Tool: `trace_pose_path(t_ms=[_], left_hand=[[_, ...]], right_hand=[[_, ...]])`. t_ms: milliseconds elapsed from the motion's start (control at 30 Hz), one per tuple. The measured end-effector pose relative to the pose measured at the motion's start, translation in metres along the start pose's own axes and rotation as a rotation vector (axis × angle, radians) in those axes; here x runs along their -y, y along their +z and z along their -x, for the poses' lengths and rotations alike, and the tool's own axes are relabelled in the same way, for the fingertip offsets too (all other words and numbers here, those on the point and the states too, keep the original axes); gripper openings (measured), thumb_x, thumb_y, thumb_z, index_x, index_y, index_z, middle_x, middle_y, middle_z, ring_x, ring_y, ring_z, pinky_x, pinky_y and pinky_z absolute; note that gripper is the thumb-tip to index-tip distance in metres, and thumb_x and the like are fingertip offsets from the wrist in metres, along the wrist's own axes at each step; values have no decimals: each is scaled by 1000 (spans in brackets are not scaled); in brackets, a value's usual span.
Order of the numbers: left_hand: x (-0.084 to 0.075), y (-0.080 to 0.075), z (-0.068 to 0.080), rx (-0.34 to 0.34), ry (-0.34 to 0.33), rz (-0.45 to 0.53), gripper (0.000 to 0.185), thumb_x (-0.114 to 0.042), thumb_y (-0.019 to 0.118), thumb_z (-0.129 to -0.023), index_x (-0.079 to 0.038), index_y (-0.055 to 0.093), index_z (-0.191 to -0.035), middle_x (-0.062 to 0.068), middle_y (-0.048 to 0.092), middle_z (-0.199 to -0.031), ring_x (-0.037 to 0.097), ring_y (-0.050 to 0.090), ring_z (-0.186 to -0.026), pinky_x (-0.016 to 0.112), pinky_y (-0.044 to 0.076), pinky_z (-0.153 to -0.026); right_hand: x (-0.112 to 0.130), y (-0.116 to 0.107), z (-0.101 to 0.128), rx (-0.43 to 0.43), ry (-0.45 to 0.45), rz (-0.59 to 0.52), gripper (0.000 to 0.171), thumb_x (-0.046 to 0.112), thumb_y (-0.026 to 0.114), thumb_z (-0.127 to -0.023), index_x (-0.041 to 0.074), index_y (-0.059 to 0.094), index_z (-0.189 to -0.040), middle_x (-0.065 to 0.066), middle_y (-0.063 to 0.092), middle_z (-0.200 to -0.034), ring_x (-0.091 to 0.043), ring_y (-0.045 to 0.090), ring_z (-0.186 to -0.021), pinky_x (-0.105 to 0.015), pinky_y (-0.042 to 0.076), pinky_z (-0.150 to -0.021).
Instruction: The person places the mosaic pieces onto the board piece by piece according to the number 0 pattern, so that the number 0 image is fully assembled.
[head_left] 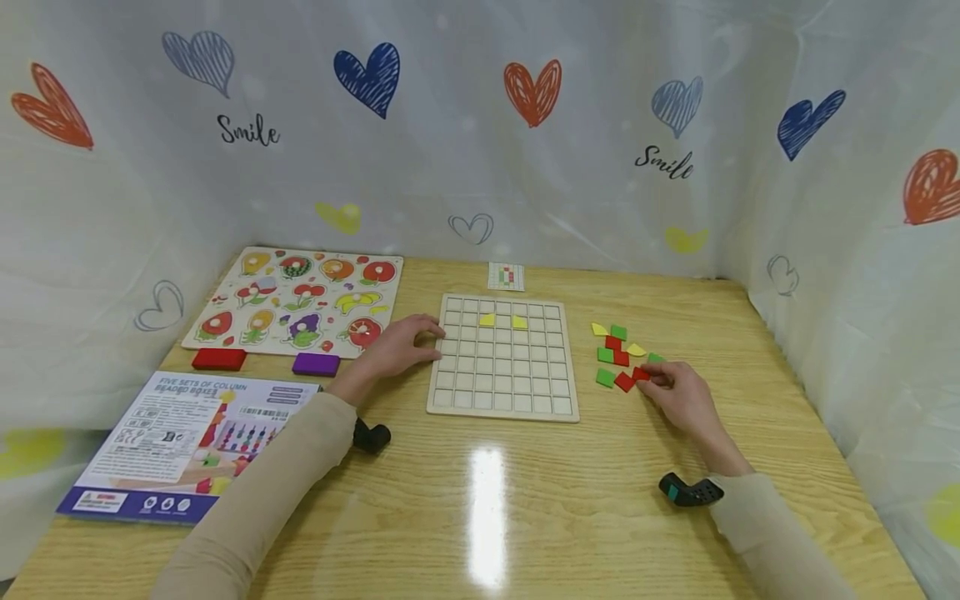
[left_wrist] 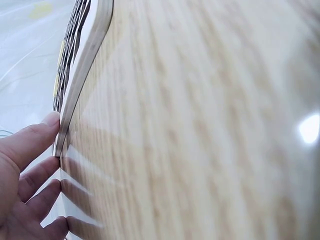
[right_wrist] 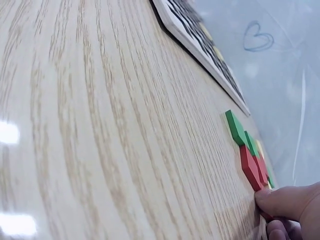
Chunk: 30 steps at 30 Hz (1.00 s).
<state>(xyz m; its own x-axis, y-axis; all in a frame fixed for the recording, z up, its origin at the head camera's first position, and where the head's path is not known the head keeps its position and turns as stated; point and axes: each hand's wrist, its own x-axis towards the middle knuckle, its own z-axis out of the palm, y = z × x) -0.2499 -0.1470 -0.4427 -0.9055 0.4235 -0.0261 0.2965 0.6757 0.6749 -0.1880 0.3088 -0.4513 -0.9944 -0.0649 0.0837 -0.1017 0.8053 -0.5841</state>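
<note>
A pale wooden grid board (head_left: 493,367) lies in mid-table, with two yellow pieces (head_left: 487,320) in its upper cells. My left hand (head_left: 401,346) rests at the board's left edge. In the left wrist view its thumb (left_wrist: 35,140) touches the rim and the other fingers extend beside it. To the right of the board, my right hand (head_left: 686,400) pinches a red tile (head_left: 640,374) at the near end of a loose group. Around it lie red tiles (head_left: 623,382), green tiles (head_left: 605,378) and yellow pieces (head_left: 598,329). The fingers partly hide the pinched tile.
Behind the board lies a small pattern card (head_left: 506,276). At the left are a fruit puzzle board (head_left: 292,298), a red block (head_left: 219,359), a purple block (head_left: 316,364) and a printed box (head_left: 187,446). A heart-patterned curtain (head_left: 450,167) encloses the table.
</note>
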Motion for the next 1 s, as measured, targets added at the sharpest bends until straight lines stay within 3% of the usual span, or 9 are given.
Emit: trace_pose_path(t_ms=[200, 433, 600, 733, 1000], left_hand=[[1, 1, 0, 2, -2, -8, 34, -18, 71, -91, -5, 65, -122, 17, 47, -145, 36, 33, -141, 49, 25, -116], [0, 0, 0, 7, -6, -12, 34, -19, 71, -91, -6, 65, -123, 17, 46, -146, 36, 33, -141, 49, 25, -116], [0, 0, 0, 11, -10, -23, 35, -19, 70, -92, -6, 65, -124, 16, 45, -146, 36, 32, -141, 49, 25, -116], [0, -1, 0, 5, -17, -28, 35, -19, 70, -92, -6, 65, -124, 16, 46, -146, 36, 33, -141, 49, 26, -116], [1, 1, 0, 6, -11, -32, 36, -20, 70, -92, -7, 64, -124, 16, 45, -147, 35, 32, -141, 49, 25, -116]], right_hand=[[-2, -1, 0, -2, -3, 16, 31, 15, 67, -94, -6, 66, -117, -23, 60, -107, -34, 59, -95, -45, 47, -81], [4, 0, 0, -37, 22, -32, 41, 26, 64, -97, -4, 63, -124, -25, 62, -117, -38, 62, -105, -51, 48, -90], [17, 9, -7, -65, -5, -70, 39, 25, 68, -94, 0, 65, -123, -21, 61, -117, -35, 65, -104, -38, 54, -84], [36, 17, -19, -18, -24, -121, 39, 27, 70, -92, 5, 66, -124, -16, 61, -116, -30, 64, -104, -30, 54, -80], [76, 39, -48, 103, -87, -210, 37, 24, 69, -93, 11, 65, -127, -11, 60, -120, -26, 64, -105, -43, 52, -89]])
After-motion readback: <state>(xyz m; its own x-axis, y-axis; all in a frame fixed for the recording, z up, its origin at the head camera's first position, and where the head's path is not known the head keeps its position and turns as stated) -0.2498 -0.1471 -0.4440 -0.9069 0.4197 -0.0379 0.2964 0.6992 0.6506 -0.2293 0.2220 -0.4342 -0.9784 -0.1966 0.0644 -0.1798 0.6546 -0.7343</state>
